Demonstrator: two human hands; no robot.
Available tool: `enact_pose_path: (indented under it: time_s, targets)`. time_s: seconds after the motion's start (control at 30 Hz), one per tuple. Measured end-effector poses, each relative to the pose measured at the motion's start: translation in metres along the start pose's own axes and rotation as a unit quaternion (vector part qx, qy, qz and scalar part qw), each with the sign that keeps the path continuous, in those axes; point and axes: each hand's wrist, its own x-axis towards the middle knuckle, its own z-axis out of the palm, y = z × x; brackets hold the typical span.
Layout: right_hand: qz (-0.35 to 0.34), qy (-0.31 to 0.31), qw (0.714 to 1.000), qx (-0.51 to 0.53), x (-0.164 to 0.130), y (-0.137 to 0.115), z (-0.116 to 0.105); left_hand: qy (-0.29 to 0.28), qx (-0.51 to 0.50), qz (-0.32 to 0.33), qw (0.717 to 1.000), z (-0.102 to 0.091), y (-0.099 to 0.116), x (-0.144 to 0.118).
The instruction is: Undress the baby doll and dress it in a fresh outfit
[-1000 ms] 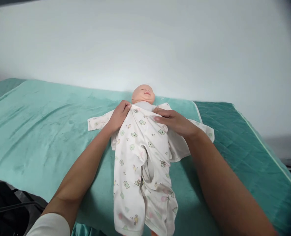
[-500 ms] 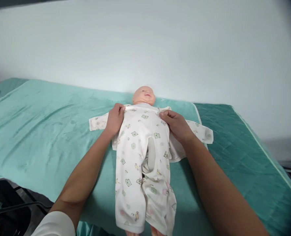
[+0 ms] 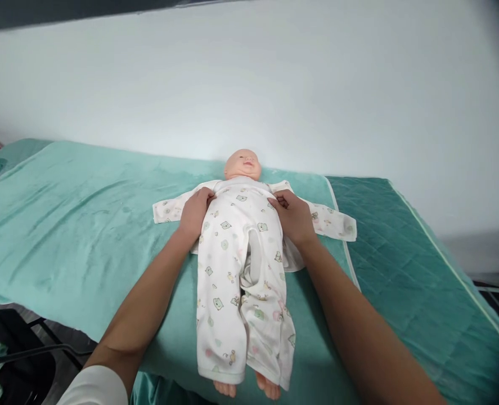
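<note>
A baby doll (image 3: 243, 165) lies on its back, head toward the wall, toes showing below the cuffs. White printed baby pants (image 3: 224, 264), split at the crotch, cover its legs and reach up over its belly. A matching long-sleeved baby shirt (image 3: 333, 221) is spread beneath the doll with both sleeves out to the sides. My left hand (image 3: 197, 211) is closed at the left side of the pants' waist, fingertips on the cloth. On the opposite side, my right hand (image 3: 292, 216) pinches the waist edge with curled fingers. The doll's arms cannot be made out.
A light green blanket (image 3: 84, 225) covers the table under the doll. To the right lies a darker quilted green cover (image 3: 401, 253), and a white wall (image 3: 249, 79) rises behind. At lower left are a black chair (image 3: 17, 354) and a dark cable (image 3: 34, 353).
Both hands have come slightly down and toward the middle with the pants' waist, which now lies closer to the doll's body. The doll's toes show more fully as the view has shifted.
</note>
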Motion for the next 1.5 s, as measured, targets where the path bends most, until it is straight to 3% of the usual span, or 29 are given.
enact_pose_path:
  time_s: [0.17, 0.37, 0.53, 0.6, 0.73, 0.93, 1.0, 1.13, 1.23, 1.4, 1.5]
  targets:
    - [0.004, 0.008, 0.998, -0.057, -0.008, -0.005, 0.001, -0.012, -0.037, -0.001, 0.999, -0.006, -0.001, -0.007]
    - [0.058, -0.038, 0.997, 0.024, -0.023, 0.007, -0.005, -0.028, -0.14, -0.058, 0.988, -0.008, -0.004, -0.009]
    - [0.1, -0.127, 0.976, 0.144, -0.029, 0.011, -0.011, -0.056, -0.302, -0.151, 0.939, -0.006, -0.014, -0.004]
    - [0.113, -0.177, 0.959, 0.188, -0.029, 0.008, -0.015, -0.077, -0.318, -0.16, 0.931, -0.007, -0.015, -0.004]
    - [0.118, -0.248, 0.935, 0.225, -0.028, 0.004, -0.024, -0.094, -0.213, -0.075, 0.97, -0.014, -0.01, -0.006]
    - [0.099, -0.21, 0.962, 0.143, -0.026, 0.005, -0.018, -0.181, -0.128, 0.03, 0.975, -0.027, -0.008, -0.011]
    - [0.094, -0.187, 0.972, 0.112, -0.026, 0.005, -0.015, -0.168, -0.122, 0.03, 0.978, -0.024, -0.009, -0.011]
    - [0.086, -0.098, 0.992, 0.002, -0.028, 0.002, -0.009, -0.086, -0.091, -0.009, 0.992, -0.012, -0.006, -0.014]
    - [0.08, -0.047, 0.992, -0.087, -0.03, -0.003, -0.008, -0.04, -0.029, -0.018, 0.999, -0.005, -0.002, -0.017]
    - [-0.003, -0.083, 0.984, -0.157, -0.046, -0.011, -0.01, -0.028, 0.085, -0.014, 0.996, -0.002, -0.008, -0.03]
    - [-0.086, -0.1, 0.982, -0.137, -0.07, -0.012, -0.013, -0.048, 0.069, 0.061, 0.995, -0.005, -0.015, -0.043]
